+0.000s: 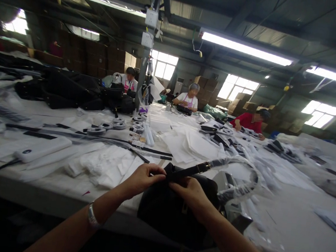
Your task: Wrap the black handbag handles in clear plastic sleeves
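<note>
A black bag (165,211) rests at the near edge of a long white table (289,228). Its black strap (193,170) runs up to the right, where a clear plastic sleeve (240,172) wraps it. My left hand (142,177) pinches the strap's near end with closed fingers. My right hand (190,189) is closed on the same strap end at the bag's top. A metal bracelet (92,217) sits on my left wrist.
White paper sheets (104,167), tape rolls (108,126), black straps (150,151) and a white box (42,149) cover the table. More black bags (70,91) are piled at the far left. Three people (188,100) work at the far side. A post (144,60) rises mid-table.
</note>
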{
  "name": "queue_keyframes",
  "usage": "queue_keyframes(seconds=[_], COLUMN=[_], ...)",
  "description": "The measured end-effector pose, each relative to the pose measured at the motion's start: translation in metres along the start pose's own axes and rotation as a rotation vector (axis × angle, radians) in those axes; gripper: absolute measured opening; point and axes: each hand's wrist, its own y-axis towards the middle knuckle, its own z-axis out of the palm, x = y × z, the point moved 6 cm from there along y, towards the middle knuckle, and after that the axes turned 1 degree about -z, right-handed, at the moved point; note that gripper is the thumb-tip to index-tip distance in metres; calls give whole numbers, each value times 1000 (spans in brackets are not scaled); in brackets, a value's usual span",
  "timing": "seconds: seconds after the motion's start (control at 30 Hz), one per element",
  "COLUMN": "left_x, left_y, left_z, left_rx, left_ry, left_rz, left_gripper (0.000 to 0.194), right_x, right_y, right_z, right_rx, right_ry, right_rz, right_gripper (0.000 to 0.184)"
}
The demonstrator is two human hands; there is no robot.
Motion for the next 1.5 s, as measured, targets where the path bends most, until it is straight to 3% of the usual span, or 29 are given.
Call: queue_keyframes(seconds=[0.2,0.3,0.7,0.87,0.97,1.13,1.5], left_x=[-3,-4,-2,-4,-8,-11,-8], left_y=[-3,-2,2,1,1,3,-1], left_z=[1,2,1,-5,-8,-4,0], left_rx=[-54,-51,4,99,98,64,68], left_ry=[61,27,-48,14,68,76,26], left_rz=[22,14,4,5,36,73,12], left_gripper=[20,20,21,19,17,16,16], right_x=[3,6,1,-1,0,1,7], right_y=[-1,-2,0,-1,-1,-1,-7], right_z=[3,1,-1,3,4,2,5], right_rx=[44,-19,-78,-48,-56,-110,-271], right_ry=[-12,-88,-219,-201,-171,-160,-280], right_rz=[-40,-44,-43,-37,-35,-31,-79], right_gripper=[37,37,33,32,33,29,21])
